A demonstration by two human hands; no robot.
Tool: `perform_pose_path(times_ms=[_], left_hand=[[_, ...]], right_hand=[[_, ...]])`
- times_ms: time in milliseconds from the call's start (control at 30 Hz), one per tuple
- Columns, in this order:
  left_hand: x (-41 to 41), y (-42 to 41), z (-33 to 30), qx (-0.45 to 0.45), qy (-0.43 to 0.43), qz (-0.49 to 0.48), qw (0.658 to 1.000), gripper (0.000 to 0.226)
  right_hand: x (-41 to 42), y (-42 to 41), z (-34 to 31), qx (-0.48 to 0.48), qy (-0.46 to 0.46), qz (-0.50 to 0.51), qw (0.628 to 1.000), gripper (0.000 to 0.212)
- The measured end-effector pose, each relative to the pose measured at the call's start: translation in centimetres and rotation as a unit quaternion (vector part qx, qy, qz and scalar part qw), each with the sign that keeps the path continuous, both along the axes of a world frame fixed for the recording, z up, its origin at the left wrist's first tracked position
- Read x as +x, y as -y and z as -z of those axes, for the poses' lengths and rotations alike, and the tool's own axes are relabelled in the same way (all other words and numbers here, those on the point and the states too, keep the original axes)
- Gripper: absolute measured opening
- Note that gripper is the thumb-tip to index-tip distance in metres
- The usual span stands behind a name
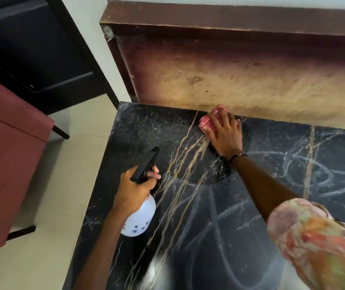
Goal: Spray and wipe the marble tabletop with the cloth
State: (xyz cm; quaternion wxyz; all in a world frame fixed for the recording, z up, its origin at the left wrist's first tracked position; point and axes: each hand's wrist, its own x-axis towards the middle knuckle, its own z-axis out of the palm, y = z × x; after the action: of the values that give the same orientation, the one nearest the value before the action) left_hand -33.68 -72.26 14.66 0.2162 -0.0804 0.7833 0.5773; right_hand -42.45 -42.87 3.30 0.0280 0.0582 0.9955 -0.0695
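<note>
The black marble tabletop with gold and white veins fills the lower right and shows pale wipe streaks. My right hand presses a crumpled pink-red cloth flat on the marble at the far edge, against the wooden panel. My left hand holds a white spray bottle with a black trigger head, lifted over the table's left edge, the nozzle pointing up and away from me.
A worn brown wooden panel stands along the table's far edge. A pink upholstered chair sits on the pale tiled floor at the left. A dark cabinet stands at the top left.
</note>
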Motion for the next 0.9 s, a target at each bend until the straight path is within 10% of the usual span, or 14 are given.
perform_pose_path(times_ms=[267,600,900], left_hand=[[2.4,-2.1,-0.8,-0.005,0.032,-0.045,0.998,0.034],[6.0,-0.7,-1.1,0.007,0.048,-0.052,0.997,0.032],[9.9,0.5,-1.4,0.042,0.087,-0.083,0.992,0.025]], right_hand=[[9.0,0.6,0.5,0.008,0.020,-0.243,0.970,0.060],[8.5,0.4,-0.1,0.011,0.018,-0.012,1.000,0.060],[20.7,5.0,-0.1,-0.002,0.036,-0.254,0.967,0.058]])
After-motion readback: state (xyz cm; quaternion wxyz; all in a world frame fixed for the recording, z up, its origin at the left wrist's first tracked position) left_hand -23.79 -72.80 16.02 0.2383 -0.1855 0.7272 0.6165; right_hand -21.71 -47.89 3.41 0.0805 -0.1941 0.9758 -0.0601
